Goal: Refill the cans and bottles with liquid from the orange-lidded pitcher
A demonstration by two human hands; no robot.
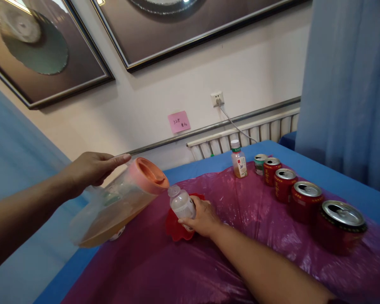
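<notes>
My left hand grips a translucent pitcher with an orange lid, tilted to the right. Brownish liquid lies along the pitcher's lower side. The pitcher's lid is close to the mouth of a small clear plastic bottle; I cannot tell whether they touch. My right hand is wrapped around that bottle, which leans to the left and has no cap on it. Under the bottle is a red dish with a wavy rim, partly hidden by the bottle and my hand.
A capped bottle with some brownish liquid stands farther back. Several opened red cans and a green can form a row on the right. Purple plastic sheeting covers the blue surface. Blue curtains hang at both sides.
</notes>
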